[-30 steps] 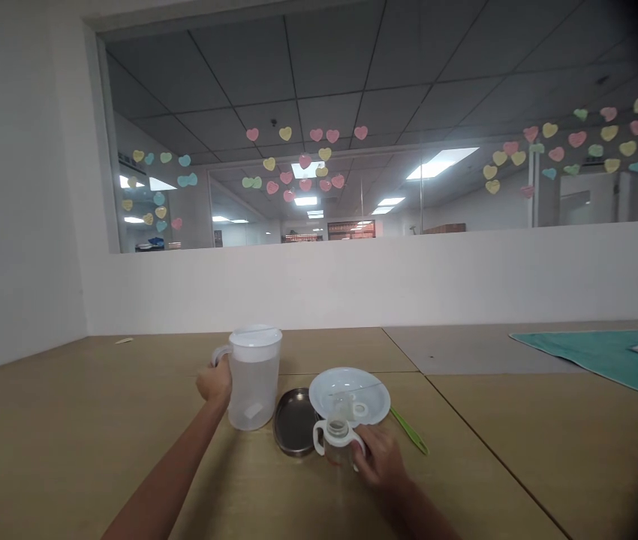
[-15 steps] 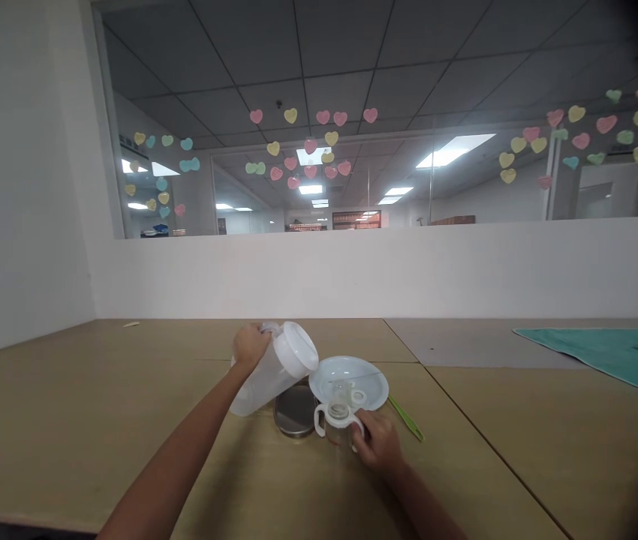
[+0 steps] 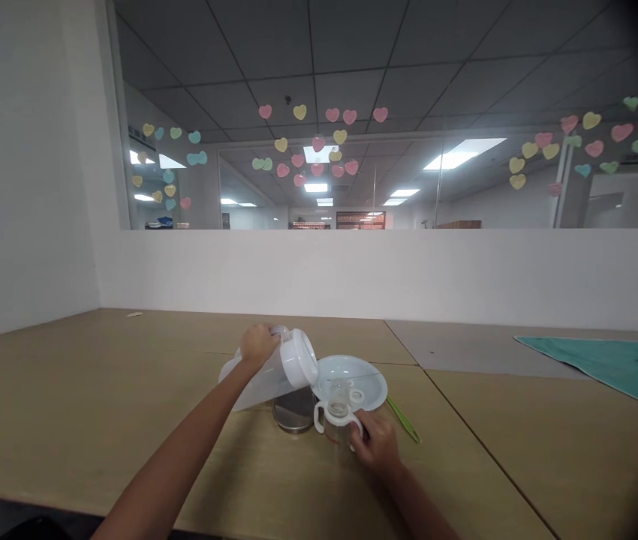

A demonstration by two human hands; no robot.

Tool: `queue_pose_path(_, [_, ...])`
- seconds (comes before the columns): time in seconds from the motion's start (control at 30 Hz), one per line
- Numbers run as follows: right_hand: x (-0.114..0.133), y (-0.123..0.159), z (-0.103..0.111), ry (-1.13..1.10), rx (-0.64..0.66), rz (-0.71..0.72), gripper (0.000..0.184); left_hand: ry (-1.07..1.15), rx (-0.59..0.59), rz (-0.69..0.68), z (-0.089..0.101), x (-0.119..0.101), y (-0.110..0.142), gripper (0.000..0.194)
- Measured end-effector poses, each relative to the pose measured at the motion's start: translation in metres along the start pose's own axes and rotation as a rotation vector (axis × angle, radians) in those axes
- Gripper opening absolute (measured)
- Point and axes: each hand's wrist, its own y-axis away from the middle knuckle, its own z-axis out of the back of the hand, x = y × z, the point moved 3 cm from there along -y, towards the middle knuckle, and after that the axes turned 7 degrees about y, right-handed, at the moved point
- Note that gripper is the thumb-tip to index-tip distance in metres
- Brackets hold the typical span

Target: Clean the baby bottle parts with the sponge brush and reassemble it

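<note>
My left hand [image 3: 259, 344] is closed round the handle of a translucent plastic pitcher [image 3: 266, 381] with a white lid. The pitcher tilts far over to the right, its lid end close to the rim of a pale blue basin [image 3: 376, 381]. My right hand [image 3: 375, 444] grips one white handle of a clear baby bottle [image 3: 337, 431], held upright with its open mouth up. A clear bottle-shaped piece and a white ring [image 3: 356, 395] lie in the basin. Below the pitcher sits a round metal lid or dish [image 3: 295, 415], partly covered.
A green brush-like handle [image 3: 404, 420] lies on the wooden table [image 3: 99, 405], right of the basin. Farther right is a teal cloth [image 3: 589, 364]. A white wall [image 3: 319, 274] with a window above stands behind the table.
My left hand has tipped the pitcher further over, so it lies nearer to level, its lid lower on the right. The bottle in my right hand stays in about the same place.
</note>
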Motion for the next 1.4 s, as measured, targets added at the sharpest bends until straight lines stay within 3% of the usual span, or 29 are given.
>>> queue_pose_path(0.23, [0.0, 0.001, -0.002, -0.02, 0.007, -0.008, 0.021, 0.065, -0.08, -0.06, 0.012, -0.001, -0.001, 0.027])
queue_pose_path(0.47, [-0.001, 0.002, -0.004, -0.014, 0.007, -0.012, 0.023, 0.266, -0.053, -0.317, 0.031, -0.026, 0.015, 0.028])
queue_pose_path(0.63, [-0.003, 0.004, -0.007, -0.01, 0.028, -0.014, 0.022, 0.311, -0.055, -0.383, 0.032, -0.032, 0.019, 0.024])
queue_pose_path(0.77, [-0.004, 0.004, -0.007, -0.007, 0.015, -0.009, 0.022, 0.404, -0.142, -0.234, 0.027, -0.012, 0.012, 0.021])
queue_pose_path(1.1, [-0.003, 0.003, -0.008, -0.034, 0.003, -0.002, 0.02, 0.492, -0.455, 0.251, 0.004, 0.084, 0.004, 0.029])
queue_pose_path(1.4, [-0.002, -0.001, -0.004, -0.109, 0.143, -0.062, 0.029, 0.647, -0.446, 0.456, -0.012, 0.135, -0.008, 0.024])
